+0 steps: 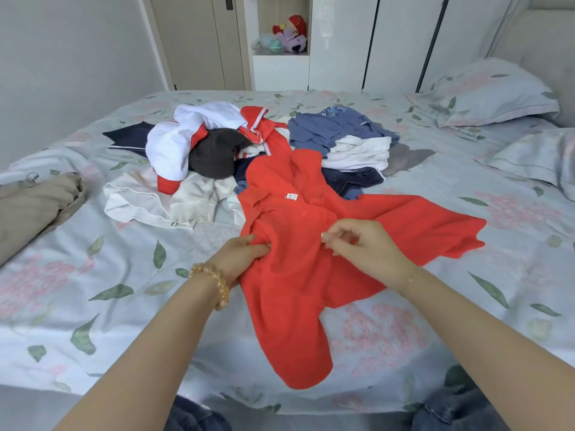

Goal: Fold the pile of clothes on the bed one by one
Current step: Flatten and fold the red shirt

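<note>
1. Red polo shirt (pixel 295 275): lies crumpled on the bed (pixel 93 275), nearest me, in front of the pile of clothes (pixel 249 150).
2. My left hand (pixel 245 253) pinches its left edge; my right hand (pixel 361 241) pinches fabric near the placket.
3. Advice: I should draw both hands apart, flatten the body and smooth the sleeves before folding.

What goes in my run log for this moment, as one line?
step: spreading red shirt | left hand: grips shirt | right hand: pinches shirt | pile: unfolded
</note>
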A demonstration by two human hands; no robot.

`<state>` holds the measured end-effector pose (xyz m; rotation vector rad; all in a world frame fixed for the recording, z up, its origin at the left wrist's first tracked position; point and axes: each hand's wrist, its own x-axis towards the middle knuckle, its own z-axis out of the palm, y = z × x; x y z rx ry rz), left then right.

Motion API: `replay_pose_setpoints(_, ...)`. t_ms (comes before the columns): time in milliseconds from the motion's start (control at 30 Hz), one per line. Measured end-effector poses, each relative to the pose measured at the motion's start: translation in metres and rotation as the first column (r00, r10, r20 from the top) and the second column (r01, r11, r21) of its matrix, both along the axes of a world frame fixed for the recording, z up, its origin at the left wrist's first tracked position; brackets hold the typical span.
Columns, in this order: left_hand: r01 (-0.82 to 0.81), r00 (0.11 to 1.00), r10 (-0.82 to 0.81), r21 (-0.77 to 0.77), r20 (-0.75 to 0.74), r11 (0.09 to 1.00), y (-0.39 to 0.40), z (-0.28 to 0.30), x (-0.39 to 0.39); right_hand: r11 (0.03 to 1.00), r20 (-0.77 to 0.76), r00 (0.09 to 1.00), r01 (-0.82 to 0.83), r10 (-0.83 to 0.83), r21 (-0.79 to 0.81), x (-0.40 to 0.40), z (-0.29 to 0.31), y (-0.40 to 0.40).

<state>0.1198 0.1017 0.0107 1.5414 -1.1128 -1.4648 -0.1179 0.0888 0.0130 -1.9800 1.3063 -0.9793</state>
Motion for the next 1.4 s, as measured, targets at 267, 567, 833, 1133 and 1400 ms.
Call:
replay_pose_setpoints(267,-0.069,0.941,0.049,0.049,0.334,0.996,0.019,-0.004,0.075,0.955,-0.19,0.981,-0.09,0.036,-0.281,0.062,-0.007,0.013)
replay_pose_setpoints(567,-0.158,0.96,0.171,-0.072,0.223,0.985,-0.001,0.003,0.085,0.983,-0.73,0.666,0.031,-0.156,-0.181,0.15,-0.034,0.012)
replay_pose_setpoints(833,-0.221,0.973,0.229,-0.155,0.038,0.963,-0.011,0.013,0.086,0.969,-0.031,0.976,-0.21,0.215,0.128,0.108,0.029,-0.01)
replay_pose_setpoints(1133,-0.165,0.977,0.095,-0.392,-0.194,0.905,0.014,0.037,0.066,0.851,0.594,0.802,-0.357,0.068,0.385,0.089,0.181,0.019)
replay_pose_setpoints(1400,0.242,0.877,-0.385,-0.427,-0.288,0.871,0.049,0.063,0.036,0.906,0.793,0.606,-0.302,-0.058,0.297,0.061,0.257,0.016)
